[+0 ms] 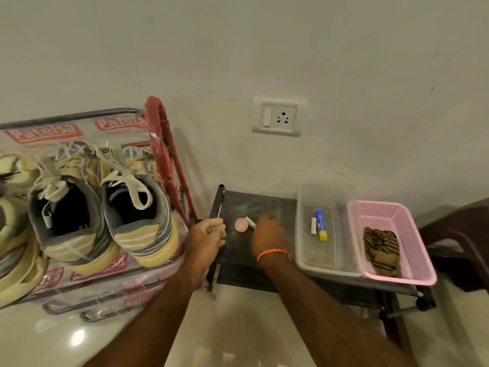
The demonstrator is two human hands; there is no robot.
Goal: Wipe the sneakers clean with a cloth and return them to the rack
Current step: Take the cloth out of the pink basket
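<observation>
Your left hand point(207, 234) is curled at the dark shelf's point(254, 205) left edge; can't tell if it grips anything. Right hand point(267, 234) lies over the shelf, blurred, fingers spread, holding nothing, beside a pink disc point(241, 224). Sneakers point(105, 205) sit on the rack point(164, 144), left. Cloth point(381, 247) lies in the pink basket point(420, 260), far right.
</observation>
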